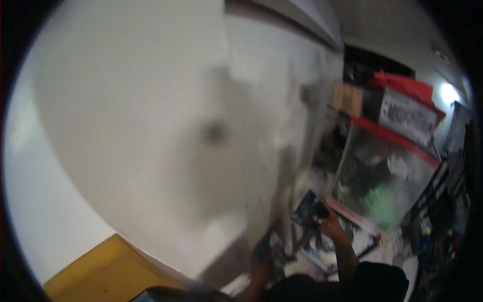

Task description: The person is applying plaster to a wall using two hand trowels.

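My right hand (329, 225) is raised in front of the cluttered work surface, its fingers closed on a dark flat rectangular object (306, 210). The object tilts away to the hand's left; its exact kind is not clear. Lower and farther left, my left hand (261, 267) is blurred and in shadow. It seems closed on a small dark-blue object (262, 247) that sticks up above the fingers. Behind my hands lies a white framed tray or panel (316, 259) among loose small items, too blurred to name.
A pale stained wall (151, 126) fills the left and middle. Beyond my right hand stands a clear-fronted case (387, 166) with red edging and a green thing (381, 204) inside; boxes (408, 116) rest on top. A yellow-brown surface (105, 272) is at lower left.
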Available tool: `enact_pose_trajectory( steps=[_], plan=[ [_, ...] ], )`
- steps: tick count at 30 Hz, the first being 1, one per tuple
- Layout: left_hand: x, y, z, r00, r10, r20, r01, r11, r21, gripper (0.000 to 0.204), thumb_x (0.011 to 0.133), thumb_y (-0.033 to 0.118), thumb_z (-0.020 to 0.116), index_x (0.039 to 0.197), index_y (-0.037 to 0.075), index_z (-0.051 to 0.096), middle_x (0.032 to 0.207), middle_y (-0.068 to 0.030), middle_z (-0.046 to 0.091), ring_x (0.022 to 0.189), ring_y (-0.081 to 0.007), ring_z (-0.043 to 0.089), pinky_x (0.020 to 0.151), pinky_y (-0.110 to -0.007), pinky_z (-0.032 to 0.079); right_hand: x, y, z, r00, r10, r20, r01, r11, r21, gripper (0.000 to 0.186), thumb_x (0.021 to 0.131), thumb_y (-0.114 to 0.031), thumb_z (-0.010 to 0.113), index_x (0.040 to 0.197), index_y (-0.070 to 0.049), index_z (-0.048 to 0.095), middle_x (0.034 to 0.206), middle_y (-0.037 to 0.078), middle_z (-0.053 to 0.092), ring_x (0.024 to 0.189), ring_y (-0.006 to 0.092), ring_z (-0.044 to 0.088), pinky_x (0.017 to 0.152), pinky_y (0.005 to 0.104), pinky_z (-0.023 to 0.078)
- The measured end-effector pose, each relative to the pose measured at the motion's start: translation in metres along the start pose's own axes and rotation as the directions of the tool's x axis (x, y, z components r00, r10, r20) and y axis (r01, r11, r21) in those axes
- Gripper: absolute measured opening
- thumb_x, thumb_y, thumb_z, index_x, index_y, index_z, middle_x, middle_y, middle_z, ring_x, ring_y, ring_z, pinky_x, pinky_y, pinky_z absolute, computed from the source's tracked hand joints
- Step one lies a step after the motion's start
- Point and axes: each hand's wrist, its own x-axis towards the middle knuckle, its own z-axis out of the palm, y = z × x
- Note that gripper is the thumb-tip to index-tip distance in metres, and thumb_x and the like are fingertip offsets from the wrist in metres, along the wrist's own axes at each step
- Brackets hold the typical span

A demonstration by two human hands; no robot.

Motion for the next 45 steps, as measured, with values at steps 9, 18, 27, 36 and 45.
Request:
enact_pose_trajectory(
  steps=[9, 18, 27, 36, 45],
  plan=[
    [0.075, 0.037, 0.047, 1.0, 0.014, 0.015, 0.0, 0.732, -0.682, 0.031, 0.071, -0.002, 0.061, 0.1, -0.001, 0.052, 0.092, -0.0086, 0.058, 0.081, -0.019, 0.056, 0.074, -0.029, 0.044, -0.041, -0.028, 0.019, 0.969, 0.246, -0.014, -0.221, 0.892, 0.395, 0.065, 0.073, -0.012, 0.062, 0.129, -0.006, 0.03, 0.126, 0.012, 0.039, 0.116, 0.0203, 0.036, 0.098, 0.0323, 0.028],
    [0.037, 0.028, 0.067, 0.994, 0.106, 0.0, -0.1, 0.938, -0.331, 0.035, 0.069, 0.001, 0.064, 0.102, -0.001, 0.051, 0.094, -0.0066, 0.058, 0.081, -0.0181, 0.055, 0.076, -0.031, 0.044, -0.107, 0.045, 0.014, 0.921, 0.163, 0.355, -0.023, 0.93, -0.368, 0.044, 0.072, 0.011, 0.043, 0.114, -0.002, 0.043, 0.112, 0.014, 0.046, 0.109, 0.0254, 0.043, 0.094, 0.0323, 0.033],
    [0.007, 0.003, 0.028, 0.994, -0.089, 0.057, 0.105, 0.896, -0.431, 0.052, 0.066, 0.02, 0.07, 0.109, -0.001, 0.049, 0.105, -0.0142, 0.056, 0.094, -0.0264, 0.053, 0.085, -0.035, 0.041, 0.056, -0.035, 0.022, 0.941, -0.335, 0.042, 0.337, 0.921, -0.195, 0.073, 0.055, 0.017, 0.033, 0.125, -0.004, 0.035, 0.126, 0.016, 0.037, 0.12, 0.0294, 0.033, 0.103, 0.0352, 0.021],
    [-0.014, -0.018, 0.041, 0.999, -0.028, -0.038, 0.022, 0.991, -0.134, 0.048, 0.066, 0.014, 0.07, 0.107, -0.001, 0.049, 0.1, -0.0104, 0.056, 0.086, -0.0223, 0.053, 0.078, -0.033, 0.041, 0.161, -0.339, 0.027, 0.179, -0.979, -0.096, 0.857, 0.203, -0.474, 0.071, 0.055, 0.019, 0.038, 0.119, -0.014, 0.044, 0.116, 0.015, 0.041, 0.11, 0.0338, 0.04, 0.096, 0.0373, 0.03],
    [0.002, -0.05, 0.019, 0.991, -0.113, 0.073, 0.134, 0.876, -0.463, 0.058, 0.065, 0.023, 0.072, 0.113, -0.001, 0.048, 0.11, -0.0138, 0.053, 0.099, -0.0258, 0.051, 0.085, -0.036, 0.042, 0.179, -0.456, 0.059, -0.042, -0.996, -0.085, 0.908, -0.002, -0.418, 0.062, 0.058, 0.019, 0.031, 0.114, -0.003, 0.045, 0.106, 0.017, 0.044, 0.102, 0.0317, 0.044, 0.09, 0.0294, 0.033]
  ],
)
